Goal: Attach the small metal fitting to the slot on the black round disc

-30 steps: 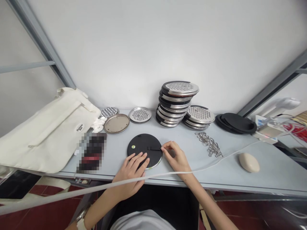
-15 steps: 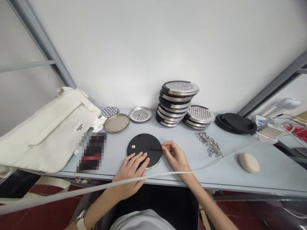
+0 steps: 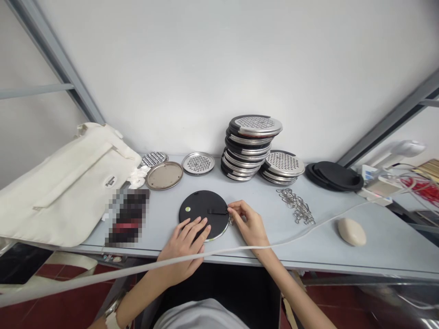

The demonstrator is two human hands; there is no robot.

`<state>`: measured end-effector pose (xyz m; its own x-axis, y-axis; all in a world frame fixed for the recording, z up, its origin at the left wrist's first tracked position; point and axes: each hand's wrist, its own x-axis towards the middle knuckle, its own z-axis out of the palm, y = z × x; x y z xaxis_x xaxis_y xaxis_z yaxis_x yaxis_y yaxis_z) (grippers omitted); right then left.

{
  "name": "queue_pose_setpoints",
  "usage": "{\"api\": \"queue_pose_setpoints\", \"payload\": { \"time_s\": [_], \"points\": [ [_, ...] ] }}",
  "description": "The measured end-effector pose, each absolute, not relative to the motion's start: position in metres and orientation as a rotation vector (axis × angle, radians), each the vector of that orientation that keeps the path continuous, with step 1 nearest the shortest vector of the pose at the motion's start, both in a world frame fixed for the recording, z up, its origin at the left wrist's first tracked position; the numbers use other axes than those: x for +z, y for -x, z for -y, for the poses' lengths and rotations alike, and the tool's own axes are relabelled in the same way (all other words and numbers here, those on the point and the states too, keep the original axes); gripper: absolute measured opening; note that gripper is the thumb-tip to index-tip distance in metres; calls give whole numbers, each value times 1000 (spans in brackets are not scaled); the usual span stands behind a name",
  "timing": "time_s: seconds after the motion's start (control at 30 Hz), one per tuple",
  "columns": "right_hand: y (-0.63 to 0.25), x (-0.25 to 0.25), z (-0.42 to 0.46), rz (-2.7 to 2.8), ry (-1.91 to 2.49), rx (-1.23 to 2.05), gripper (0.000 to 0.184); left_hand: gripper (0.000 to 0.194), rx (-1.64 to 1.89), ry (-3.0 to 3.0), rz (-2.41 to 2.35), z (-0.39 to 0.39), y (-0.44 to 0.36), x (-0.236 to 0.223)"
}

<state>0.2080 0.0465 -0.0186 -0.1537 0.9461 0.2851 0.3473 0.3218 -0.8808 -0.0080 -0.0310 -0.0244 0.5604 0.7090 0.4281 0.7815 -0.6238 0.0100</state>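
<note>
A black round disc (image 3: pixel 202 202) lies on the table in front of me, with a small round sticker and a narrow black strap (image 3: pixel 217 211) running to its right edge. My left hand (image 3: pixel 187 244) rests on the disc's lower part, fingers spread and flat. At the strap's end, my right hand (image 3: pixel 248 224) pinches with thumb and index finger. A small metal clip (image 3: pixel 231 220) shows just under those fingertips, partly hidden. Farther right is a pile of similar metal clips (image 3: pixel 297 206).
Behind stand a tall stack of round metal graters (image 3: pixel 247 153) and a shorter stack (image 3: pixel 283 167). Black discs (image 3: pixel 334 176) lie right, near a cream oval object (image 3: pixel 352 231). Loose metal discs (image 3: pixel 164 176) and a white bag (image 3: pixel 68 196) are left. A white cable (image 3: pixel 240 248) crosses my view.
The whole view has shifted slightly. Both hands keep their places on the disc, and a little more of the metal clip shows below my right fingertips.
</note>
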Motion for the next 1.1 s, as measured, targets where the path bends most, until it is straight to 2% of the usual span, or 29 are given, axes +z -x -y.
{"api": "queue_pose_setpoints", "payload": {
  "time_s": [0.53,0.73,1.1],
  "points": [
    [-210,-20,-47,1721,1120,739,25,49,-572,2614,1245,31,9,-25],
    [-211,-19,-47,1745,1122,741,20,49,-592,2608,1256,31,8,-24],
    [-208,-21,-45,1826,1085,733,29,50,-582,2617,1234,30,9,-24]
  ]
}}
